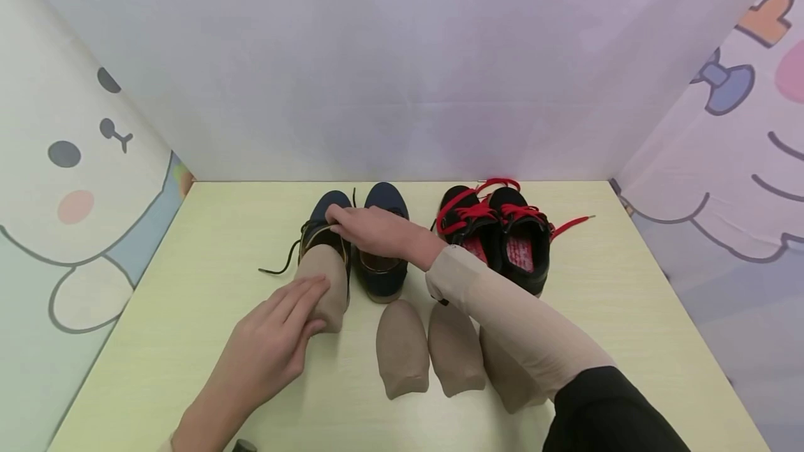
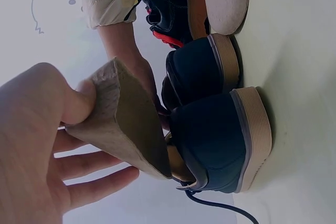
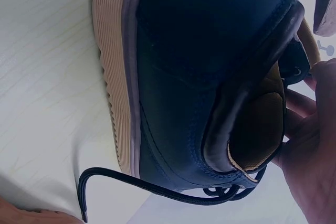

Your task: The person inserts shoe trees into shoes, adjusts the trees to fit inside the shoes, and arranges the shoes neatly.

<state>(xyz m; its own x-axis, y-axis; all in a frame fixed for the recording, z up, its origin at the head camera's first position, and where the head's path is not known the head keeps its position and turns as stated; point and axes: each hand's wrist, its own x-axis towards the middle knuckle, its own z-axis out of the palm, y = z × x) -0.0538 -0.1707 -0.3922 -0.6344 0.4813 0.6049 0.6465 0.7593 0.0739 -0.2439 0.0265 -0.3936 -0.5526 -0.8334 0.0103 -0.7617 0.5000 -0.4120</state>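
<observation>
My left hand [image 1: 270, 340] holds a beige moulded paper-pulp shoe insert [image 1: 322, 284] by its broad heel end. In the left wrist view the insert [image 2: 139, 124] lies between thumb and fingers, tilted, its front end toward the opening of the left navy lace-up shoe [image 2: 210, 135]. My right hand [image 1: 383, 229] reaches across the right navy shoe [image 1: 384, 199] and pinches the left shoe's tongue area at the opening. In the right wrist view its fingers [image 3: 302, 106] are at that edge, behind a navy shoe [image 3: 173, 93] with a loose dark lace [image 3: 142, 182].
Three similar inserts [image 1: 402, 347] lie in a row at the front of the pale table [image 1: 207, 264]. Black shoes with red laces [image 1: 524, 243] stand at the right, partly behind my right sleeve [image 1: 521, 319]. Cartoon-printed cloth [image 1: 389, 75] encloses the back and sides.
</observation>
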